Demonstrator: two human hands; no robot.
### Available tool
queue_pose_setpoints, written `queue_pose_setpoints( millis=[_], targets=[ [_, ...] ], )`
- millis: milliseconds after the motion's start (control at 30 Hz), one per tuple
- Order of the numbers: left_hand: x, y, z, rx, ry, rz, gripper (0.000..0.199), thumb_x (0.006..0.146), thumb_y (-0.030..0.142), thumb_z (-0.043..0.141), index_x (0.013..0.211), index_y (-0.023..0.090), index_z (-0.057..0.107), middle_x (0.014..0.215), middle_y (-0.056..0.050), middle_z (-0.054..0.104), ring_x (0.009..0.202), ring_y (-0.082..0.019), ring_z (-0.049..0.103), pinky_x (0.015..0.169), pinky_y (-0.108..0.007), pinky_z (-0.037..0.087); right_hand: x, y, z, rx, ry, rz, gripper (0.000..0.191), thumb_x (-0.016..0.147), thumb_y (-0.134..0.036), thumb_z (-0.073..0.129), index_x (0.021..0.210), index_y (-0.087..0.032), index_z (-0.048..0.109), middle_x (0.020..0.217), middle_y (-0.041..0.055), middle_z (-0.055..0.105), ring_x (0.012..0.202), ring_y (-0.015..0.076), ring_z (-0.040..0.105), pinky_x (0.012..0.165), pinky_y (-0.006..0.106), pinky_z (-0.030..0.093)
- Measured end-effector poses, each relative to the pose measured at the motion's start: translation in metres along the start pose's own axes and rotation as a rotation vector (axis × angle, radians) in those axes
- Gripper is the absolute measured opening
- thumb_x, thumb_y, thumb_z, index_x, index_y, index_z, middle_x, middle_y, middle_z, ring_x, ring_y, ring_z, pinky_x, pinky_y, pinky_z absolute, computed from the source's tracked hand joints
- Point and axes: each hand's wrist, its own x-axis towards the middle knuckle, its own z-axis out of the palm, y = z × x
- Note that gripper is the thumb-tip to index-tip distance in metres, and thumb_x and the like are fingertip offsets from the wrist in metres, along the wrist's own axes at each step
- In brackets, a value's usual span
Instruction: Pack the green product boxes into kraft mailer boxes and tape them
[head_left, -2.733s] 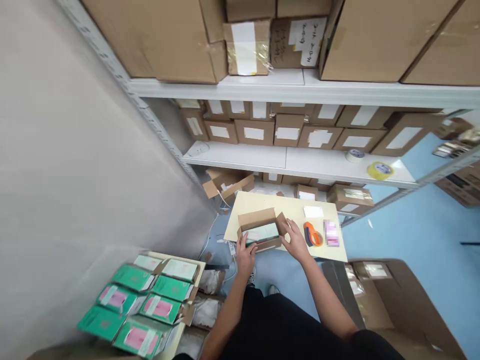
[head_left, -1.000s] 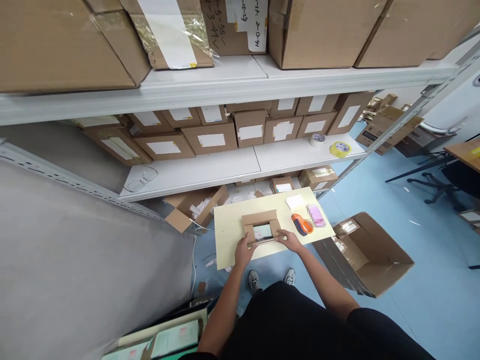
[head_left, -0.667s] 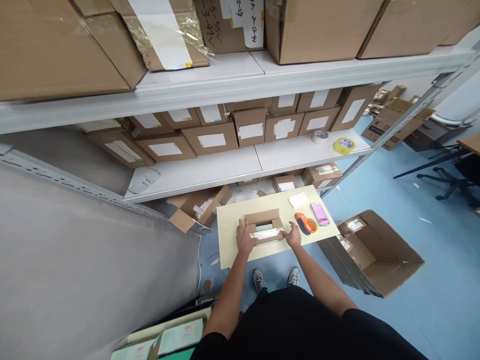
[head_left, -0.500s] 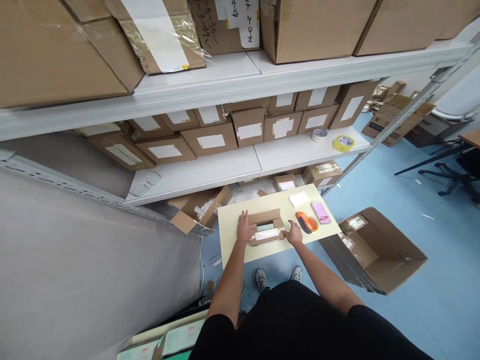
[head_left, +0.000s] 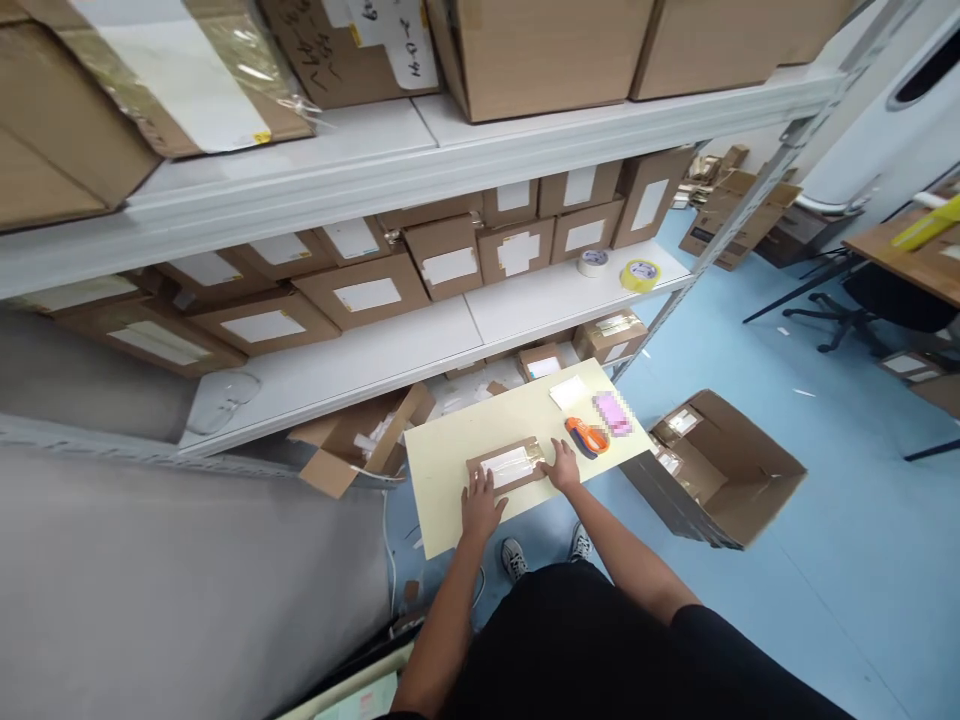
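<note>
A small cardboard box (head_left: pixel 508 466) lies on the pale yellow board (head_left: pixel 441 520), its top flaps folded down and a white label on top. Clear tape shines at its right end. My left hand (head_left: pixel 481 508) rests on the near left part of the box, fingers stretched and spread. At the right end, my right hand (head_left: pixel 562 468) touches the box with thumb and fingers apart. Just beyond the right hand is an orange and dark blue tool (head_left: pixel 586 438), its kind unclear. A blurred pink item (head_left: pixel 613 413) and white paper (head_left: pixel 568 393) lie nearby.
Behind the board stands a white shelf (head_left: pixel 390 355) with rows of labelled boxes and two tape rolls, one white (head_left: pixel 592 263), one yellow (head_left: pixel 640 275). A large open carton (head_left: pixel 720 470) is on the floor at the right. Another open carton (head_left: pixel 337 450) stands left.
The box's opening is now covered by its flaps, with the label facing up. My left hand has moved from its left end to its near side. The view has swung right.
</note>
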Motion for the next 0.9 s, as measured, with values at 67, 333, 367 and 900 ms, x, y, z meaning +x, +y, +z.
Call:
queue_pose_setpoints(
  millis=[67, 333, 367, 900],
  targets=[
    [0.008, -0.003, -0.004, 0.032, -0.004, 0.014, 0.082, 0.098, 0.047, 0.052, 0.167, 0.015, 0.02, 0.174, -0.016, 0.012, 0.161, -0.037, 0.011, 0.125, -0.053, 0.026, -0.002, 0.007, 0.0, 0.029, 0.05, -0.061, 0.074, 0.083, -0.033, 0.072, 0.151, -0.02, 0.048, 0.16, 0.0184, 0.042, 0.146, 0.038, 0.041, 0.116, 0.051, 0.041],
    [0.035, 0.011, -0.007, 0.071, 0.038, 0.096, 0.086, 0.097, 0.053, 0.05, 0.166, 0.012, 0.019, 0.174, -0.017, 0.012, 0.161, -0.037, 0.012, 0.123, -0.048, 0.031, 0.023, 0.043, -0.044, -0.033, 0.263, -0.137, 0.074, 0.087, -0.034, 0.062, 0.156, -0.017, 0.042, 0.164, 0.0162, 0.04, 0.154, 0.0356, 0.03, 0.123, 0.053, 0.032],
    [0.038, 0.018, -0.009, 0.073, 0.027, 0.094, 0.087, 0.097, 0.053, 0.05, 0.166, 0.011, 0.019, 0.174, -0.017, 0.011, 0.161, -0.036, 0.012, 0.123, -0.047, 0.031, 0.029, 0.047, -0.052, -0.049, 0.263, -0.118, 0.074, 0.087, -0.033, 0.063, 0.156, -0.014, 0.043, 0.164, 0.0179, 0.039, 0.155, 0.0364, 0.029, 0.124, 0.053, 0.031],
    [0.076, 0.04, -0.027, 0.016, -0.388, 0.051, 0.14, 0.068, 0.057, 0.076, 0.164, 0.011, -0.015, 0.167, -0.02, -0.031, 0.154, -0.039, -0.029, 0.115, -0.058, 0.039, 0.081, 0.087, -0.049, -0.152, -0.158, 0.161, 0.044, 0.075, -0.022, 0.07, 0.119, -0.02, 0.07, 0.118, 0.0151, 0.074, 0.115, 0.0311, 0.064, 0.1, 0.04, 0.045]
  ],
)
